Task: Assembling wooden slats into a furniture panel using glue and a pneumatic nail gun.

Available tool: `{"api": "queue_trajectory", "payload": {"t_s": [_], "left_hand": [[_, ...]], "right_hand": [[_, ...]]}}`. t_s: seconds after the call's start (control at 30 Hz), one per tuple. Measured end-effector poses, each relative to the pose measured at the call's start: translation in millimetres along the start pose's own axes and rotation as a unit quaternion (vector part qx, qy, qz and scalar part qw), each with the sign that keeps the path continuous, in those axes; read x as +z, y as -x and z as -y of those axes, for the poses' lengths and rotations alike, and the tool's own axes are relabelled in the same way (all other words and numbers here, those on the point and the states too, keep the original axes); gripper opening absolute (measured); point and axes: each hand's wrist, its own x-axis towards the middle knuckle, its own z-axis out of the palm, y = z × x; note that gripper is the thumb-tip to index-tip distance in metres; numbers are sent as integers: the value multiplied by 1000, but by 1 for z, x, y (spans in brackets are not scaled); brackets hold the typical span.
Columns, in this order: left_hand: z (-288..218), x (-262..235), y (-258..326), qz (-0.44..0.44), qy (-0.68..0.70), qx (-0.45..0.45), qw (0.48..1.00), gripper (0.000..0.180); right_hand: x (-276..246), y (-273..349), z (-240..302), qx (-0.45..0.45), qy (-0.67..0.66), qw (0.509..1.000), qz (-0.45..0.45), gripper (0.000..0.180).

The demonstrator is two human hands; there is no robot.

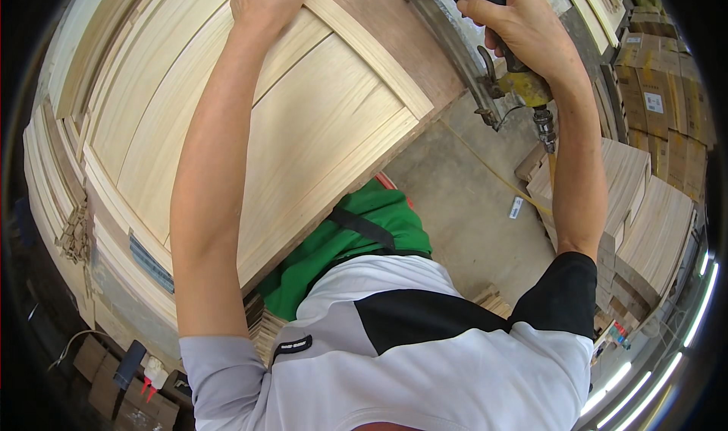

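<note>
My right hand (531,33) is closed around the dark grip of a yellow air nail gun (531,89), with the thumb across the handle. The nail gun is held past the panel's right corner, with an air hose fitting (544,124) at its lower end. My left hand (269,2) lies at the upper edge of the view, on the pale wooden framed panel (318,127); its fingers are cut off or hidden. The panel lies flat on a workbench (394,33), its strips and rails forming a door-like frame.
Wooden strips (57,173) are stacked at the left. A glue bottle (154,374) with red tips stands at the lower left. At the right are stacked boards (644,211) and cardboard boxes (660,82). A yellow hose (493,169) crosses in front of the floor (470,203).
</note>
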Motion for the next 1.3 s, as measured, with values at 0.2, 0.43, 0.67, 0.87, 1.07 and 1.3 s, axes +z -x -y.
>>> {"api": "queue_trajectory", "payload": {"t_s": [0.2, 0.43, 0.67, 0.87, 1.07, 1.3], "left_hand": [[21, 2, 4, -24, -187, 90, 978, 56], [49, 17, 5, -63, -124, 161, 977, 57], [54, 20, 9, -87, -78, 176, 977, 56], [47, 19, 5, -98, -60, 148, 982, 47], [46, 17, 2, -103, -55, 137, 984, 43], [47, 20, 4, -124, -51, 154, 979, 42]], "right_hand": [[-2, -12, -14, -36, 77, 996, -22, 31], [-1, -24, 6, 50, 70, 996, -9, 27], [26, -104, 75, -117, 36, 991, 61, 27], [62, -198, 139, -195, 48, 974, 109, 29], [86, -241, 161, -155, 72, 979, 112, 21], [96, -240, 155, -152, 108, 976, 113, 18]]}}
